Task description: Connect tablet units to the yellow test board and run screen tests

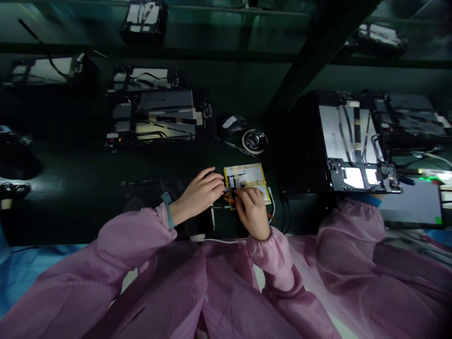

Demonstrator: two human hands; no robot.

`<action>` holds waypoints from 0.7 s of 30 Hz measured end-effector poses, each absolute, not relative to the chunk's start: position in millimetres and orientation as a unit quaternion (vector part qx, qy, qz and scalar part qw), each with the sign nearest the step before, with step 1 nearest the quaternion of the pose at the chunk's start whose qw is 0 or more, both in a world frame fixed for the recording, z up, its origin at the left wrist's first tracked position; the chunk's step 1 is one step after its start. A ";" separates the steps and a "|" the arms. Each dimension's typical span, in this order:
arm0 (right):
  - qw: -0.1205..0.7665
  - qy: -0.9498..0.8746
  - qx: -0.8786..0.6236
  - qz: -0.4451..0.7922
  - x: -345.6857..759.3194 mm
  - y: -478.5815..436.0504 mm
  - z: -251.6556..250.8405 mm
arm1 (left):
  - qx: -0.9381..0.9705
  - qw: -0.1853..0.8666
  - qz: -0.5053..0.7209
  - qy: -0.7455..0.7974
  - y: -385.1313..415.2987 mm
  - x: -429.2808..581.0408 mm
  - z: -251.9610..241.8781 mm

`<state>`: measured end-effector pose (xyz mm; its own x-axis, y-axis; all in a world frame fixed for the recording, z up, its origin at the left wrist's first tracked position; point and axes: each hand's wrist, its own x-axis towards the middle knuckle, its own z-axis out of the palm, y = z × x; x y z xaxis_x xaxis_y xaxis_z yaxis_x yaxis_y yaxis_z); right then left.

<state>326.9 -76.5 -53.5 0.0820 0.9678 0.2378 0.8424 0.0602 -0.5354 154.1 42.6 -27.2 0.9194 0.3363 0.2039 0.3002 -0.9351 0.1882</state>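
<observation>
Both my hands at the panel, near the front edge of the worktop.
The panel (pixel 261 170), pale with yellow borders, lies flat on the worktop (pixel 77 207), nearer its front edge than its back. My left hand (pixel 203 192) is at the panel's left border, fingers bent, fingertips close to the black strip (pixel 232 182) there. My right hand (pixel 254 214) covers part of the panel's front edge, fingers curled towards the orange strip (pixel 229 199) at its front left corner. The hands are apart, one to each side of that corner; I cannot tell whether either grips anything. A white cable (pixel 272 202) runs just beside the panel's right edge. Behind the panel, farther from the front edge, sit a ring (pixel 243 142) and a mouse (pixel 238 125).
</observation>
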 end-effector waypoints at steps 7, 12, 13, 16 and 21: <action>0.283 -0.673 -0.676 0.103 326.0 -75.5 -53.9 | 0.974 0.084 0.125 0.169 41.4 156.4 -28.1; 0.251 -0.688 -0.675 0.087 325.1 -74.7 -52.7 | 0.972 0.086 0.133 0.172 40.5 158.2 -29.7; 0.246 -0.691 -0.674 0.087 325.5 -74.9 -52.0 | 0.972 0.087 0.133 0.172 40.5 158.2 -30.2; 0.235 -0.698 -0.671 0.087 325.2 -75.5 -49.1 | 0.972 0.096 0.128 0.174 40.5 157.6 -32.2; 0.167 -0.699 -0.695 0.018 306.6 -70.8 -46.0 | 0.972 0.103 0.119 0.173 42.9 158.4 -33.9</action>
